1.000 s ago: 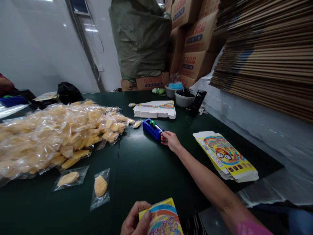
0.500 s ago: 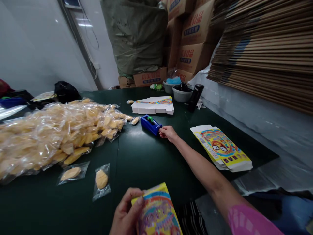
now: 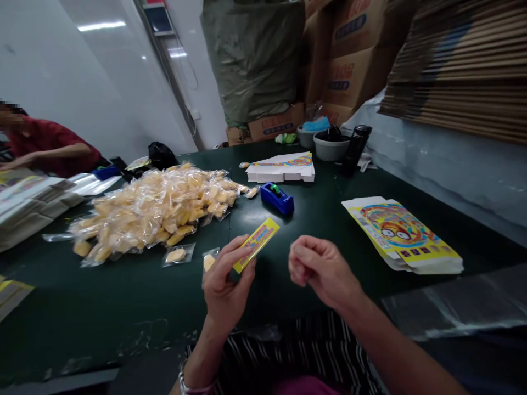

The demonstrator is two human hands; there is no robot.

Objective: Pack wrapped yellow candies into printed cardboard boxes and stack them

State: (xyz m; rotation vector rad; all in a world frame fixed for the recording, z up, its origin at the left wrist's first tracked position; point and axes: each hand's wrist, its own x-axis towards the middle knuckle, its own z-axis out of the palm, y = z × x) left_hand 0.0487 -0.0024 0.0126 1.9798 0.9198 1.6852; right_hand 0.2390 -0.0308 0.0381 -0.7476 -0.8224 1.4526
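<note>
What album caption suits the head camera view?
Left hand grips a yellow printed cardboard box, right hand curled beside it; beyond, a blue plastic tape dispenser and heaped clear-wrapped yellowish pieces.

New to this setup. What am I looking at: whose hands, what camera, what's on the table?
There is no machine: these are a person's bare hands, seen by one head-worn camera looking forward and down. The left hand holds a small yellow box. The right hand is raised beside it, fingers curled; whether it grips anything is too small to tell. On the dark green table lie a heap of wrapped snacks, a blue tape dispenser, a white stack and printed cartons. Someone in red sits at far left.
</note>
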